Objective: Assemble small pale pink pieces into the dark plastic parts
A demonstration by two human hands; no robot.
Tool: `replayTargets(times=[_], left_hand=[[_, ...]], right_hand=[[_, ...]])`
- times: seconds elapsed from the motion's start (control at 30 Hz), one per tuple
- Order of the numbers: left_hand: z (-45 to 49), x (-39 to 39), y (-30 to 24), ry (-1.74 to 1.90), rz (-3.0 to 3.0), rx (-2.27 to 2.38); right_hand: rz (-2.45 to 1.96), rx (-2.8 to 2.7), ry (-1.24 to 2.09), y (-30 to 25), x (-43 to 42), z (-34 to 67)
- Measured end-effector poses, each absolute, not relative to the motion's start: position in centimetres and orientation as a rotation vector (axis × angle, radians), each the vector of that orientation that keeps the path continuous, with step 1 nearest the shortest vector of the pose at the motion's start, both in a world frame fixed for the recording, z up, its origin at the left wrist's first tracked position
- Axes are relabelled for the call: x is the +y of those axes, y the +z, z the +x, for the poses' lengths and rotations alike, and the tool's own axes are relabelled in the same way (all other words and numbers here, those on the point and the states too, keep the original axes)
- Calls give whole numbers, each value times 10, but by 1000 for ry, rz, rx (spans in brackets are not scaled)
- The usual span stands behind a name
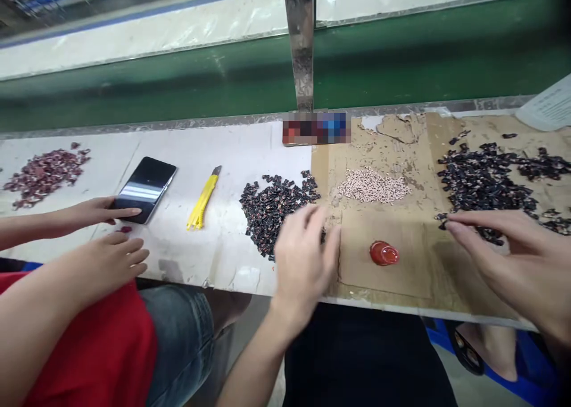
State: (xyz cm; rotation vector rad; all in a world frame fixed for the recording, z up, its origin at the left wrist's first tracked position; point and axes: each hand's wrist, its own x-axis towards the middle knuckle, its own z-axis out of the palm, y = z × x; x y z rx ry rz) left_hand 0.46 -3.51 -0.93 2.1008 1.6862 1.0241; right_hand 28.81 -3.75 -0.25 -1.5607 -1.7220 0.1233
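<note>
My right hand (513, 246) pinches a small black part (441, 218) between thumb and forefinger, at the near left edge of a heap of similar black parts (486, 181). Over the right side of another pile of small black pieces (267, 210) is my left hand (306, 258), its fingers bent inward. Something dark shows between its fingers and thumb, but I cannot tell whether it is held or lies behind. Between my hands, a small red, shiny cap-like dish (383, 253) sits on cardboard. Beyond it lies a heap of tiny pinkish pieces (373, 185).
A co-worker's hand (96, 210) touches a dark phone (146, 187) on the left. A yellow utility knife (204, 199) lies beside it. Farther left is a reddish pile (47, 175). A metal post (303, 50) rises behind the bench, before a green strip (178, 80).
</note>
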Motion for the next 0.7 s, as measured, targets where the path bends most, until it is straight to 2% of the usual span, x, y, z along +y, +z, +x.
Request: replayTargets(times=[0.07, 0.17, 0.33, 0.57, 0.7], left_hand=[[-15, -22, -11, 696, 2258, 1887], [-31, -13, -13, 430, 2424, 1798], [-33, -9, -13, 434, 2444, 1652], [-35, 5, -6, 374, 2417, 1565], [-35, 7, -7, 504, 2293, 1568]], right_hand=[[-1689, -1882, -48, -10, -26, 317], [-1706, -1995, -124, -14, -16, 342], [-1583, -2004, -91, -13, 6, 310], [-1397, -2435, 164, -13, 52, 226], [-1392, -2480, 148, -16, 58, 216]])
